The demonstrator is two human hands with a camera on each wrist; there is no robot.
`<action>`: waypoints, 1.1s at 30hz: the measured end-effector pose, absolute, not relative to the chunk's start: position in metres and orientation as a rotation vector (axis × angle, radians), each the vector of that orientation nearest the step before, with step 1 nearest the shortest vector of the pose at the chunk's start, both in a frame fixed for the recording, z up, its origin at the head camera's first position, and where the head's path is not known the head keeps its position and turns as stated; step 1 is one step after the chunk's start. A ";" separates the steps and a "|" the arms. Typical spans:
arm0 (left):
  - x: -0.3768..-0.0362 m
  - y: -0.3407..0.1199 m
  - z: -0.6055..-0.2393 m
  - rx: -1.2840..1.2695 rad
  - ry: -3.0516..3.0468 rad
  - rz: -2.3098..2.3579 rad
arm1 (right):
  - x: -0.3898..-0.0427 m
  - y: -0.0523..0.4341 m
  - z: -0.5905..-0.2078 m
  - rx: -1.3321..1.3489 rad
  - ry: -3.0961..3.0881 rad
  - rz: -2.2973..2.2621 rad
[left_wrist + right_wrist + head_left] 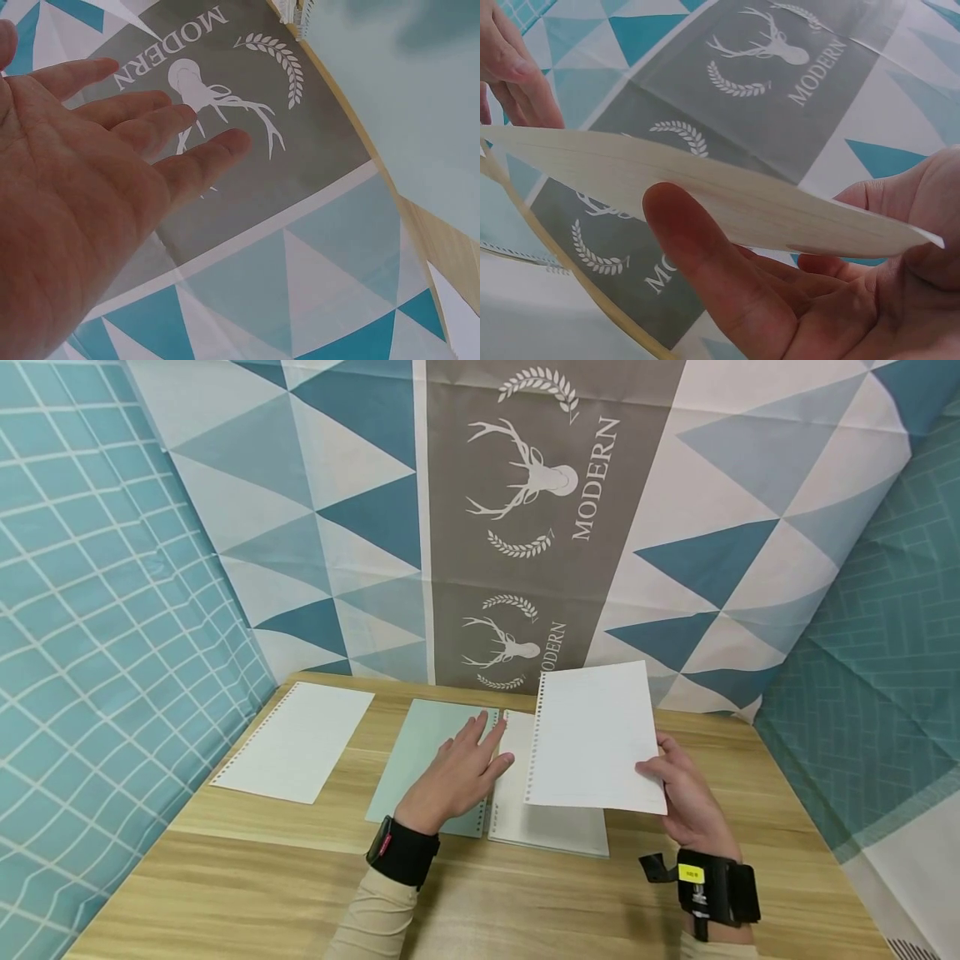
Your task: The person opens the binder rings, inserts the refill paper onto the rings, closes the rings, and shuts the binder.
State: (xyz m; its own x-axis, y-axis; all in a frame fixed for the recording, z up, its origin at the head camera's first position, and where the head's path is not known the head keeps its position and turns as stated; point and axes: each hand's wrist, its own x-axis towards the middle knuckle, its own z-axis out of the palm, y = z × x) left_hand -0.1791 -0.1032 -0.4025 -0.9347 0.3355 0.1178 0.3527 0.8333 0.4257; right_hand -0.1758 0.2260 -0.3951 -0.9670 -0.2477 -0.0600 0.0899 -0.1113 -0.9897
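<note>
My right hand [690,797] pinches a white sheet of loose-leaf paper [592,739] by its right side, thumb on top and fingers beneath. Small punched holes run down the sheet's left edge. It is held up over a stack of white punched pages [551,831], partly covering it. In the right wrist view the paper [592,161] appears nearly edge-on. To the left of the stack lies a pale green punched cover [420,747]. Above this cover's right side is my left hand [459,772], fingers straight and spread; the left wrist view shows its palm [67,180] holding nothing.
Another white punched sheet [300,739] lies flat at the table's left. Behind the wooden table [247,885] hangs a patterned cloth [360,527] with triangles and deer heads. Blue tile-patterned sheeting [90,585] borders the left side, and teal sheeting [870,693] the right.
</note>
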 end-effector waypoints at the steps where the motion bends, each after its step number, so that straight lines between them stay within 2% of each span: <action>1: -0.179 -0.103 -0.403 -0.559 -2.972 -0.700 | -0.176 0.224 -0.395 -0.165 1.935 -2.173; 33: -0.182 -0.103 -0.409 -0.576 -3.068 -0.725 | -0.184 0.205 -0.406 -0.164 1.962 -2.085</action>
